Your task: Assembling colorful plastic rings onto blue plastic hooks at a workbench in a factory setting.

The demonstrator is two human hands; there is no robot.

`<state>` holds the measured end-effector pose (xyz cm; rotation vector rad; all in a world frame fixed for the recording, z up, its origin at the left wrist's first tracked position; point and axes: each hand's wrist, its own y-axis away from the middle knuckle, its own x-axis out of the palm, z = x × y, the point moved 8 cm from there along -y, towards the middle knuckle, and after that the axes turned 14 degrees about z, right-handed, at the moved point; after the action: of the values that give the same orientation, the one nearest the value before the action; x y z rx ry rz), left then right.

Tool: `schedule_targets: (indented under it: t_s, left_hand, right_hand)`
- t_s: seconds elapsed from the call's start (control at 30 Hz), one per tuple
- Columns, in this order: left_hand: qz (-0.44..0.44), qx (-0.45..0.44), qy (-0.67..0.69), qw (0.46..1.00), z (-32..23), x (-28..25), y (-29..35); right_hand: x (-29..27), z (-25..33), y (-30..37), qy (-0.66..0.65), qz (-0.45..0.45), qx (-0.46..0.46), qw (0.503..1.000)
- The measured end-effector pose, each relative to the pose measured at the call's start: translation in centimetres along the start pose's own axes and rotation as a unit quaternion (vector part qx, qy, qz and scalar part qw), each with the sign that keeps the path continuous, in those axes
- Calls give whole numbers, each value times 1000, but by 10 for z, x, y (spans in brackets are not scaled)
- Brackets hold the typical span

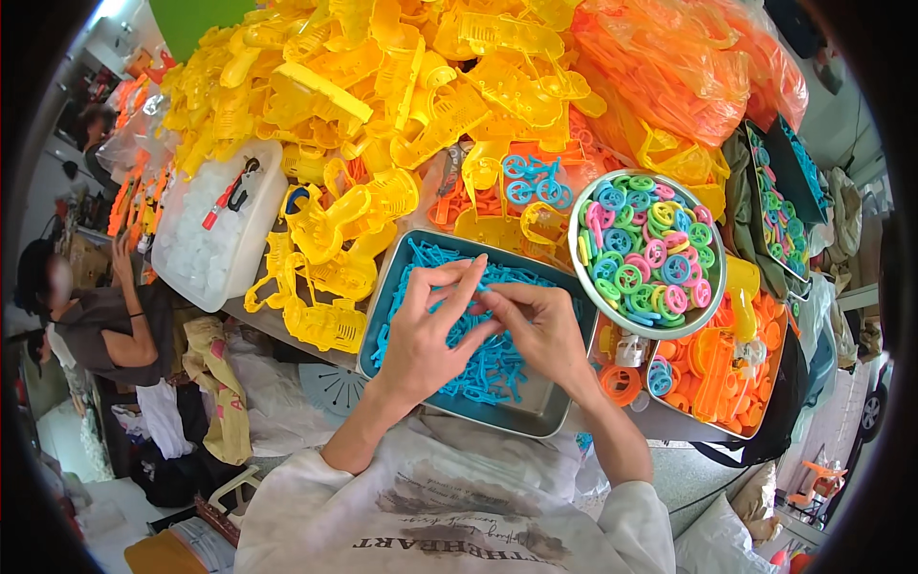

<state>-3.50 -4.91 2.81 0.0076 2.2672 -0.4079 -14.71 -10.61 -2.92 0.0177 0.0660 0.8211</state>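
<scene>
My left hand (435, 311) and my right hand (537, 330) meet above a metal tray (545, 423). Their fingertips pinch together on a small blue plastic part (481, 290), mostly hidden by the fingers. Beneath them, the tray holds a heap of thin blue plastic pieces (488, 378); its lower right corner shows bare metal. A few blue wheeled frames (537, 182) lie just beyond the tray's far edge. To the right stands a round metal bowl (577, 234) full of small pink, green, blue and yellow wheels (643, 249).
Yellow plastic shells (382, 86) pile high at the back, some (330, 258) left of the tray. A white tub (215, 225) of translucent pieces sits farther left. Orange parts fill a box (727, 368) at right, below orange bags (684, 67). Another person (115, 316) is at far left.
</scene>
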Motion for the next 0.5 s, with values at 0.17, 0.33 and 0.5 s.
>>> schedule_targets:
  t_s: [0.17, 0.33, 0.5]
  left_hand:
    - [58, -39, 227, 971, 44, 2, 0]
    - [175, -106, 509, 836, 55, 25, -6]
    - [251, -136, 604, 744, 50, 39, -1]
  right_hand:
    - [-7, 19, 3, 78, -34, -71, 994]
    - [-1, 29, 6, 152, -19, -116, 981]
    - [3, 26, 8, 139, -3, -127, 982]
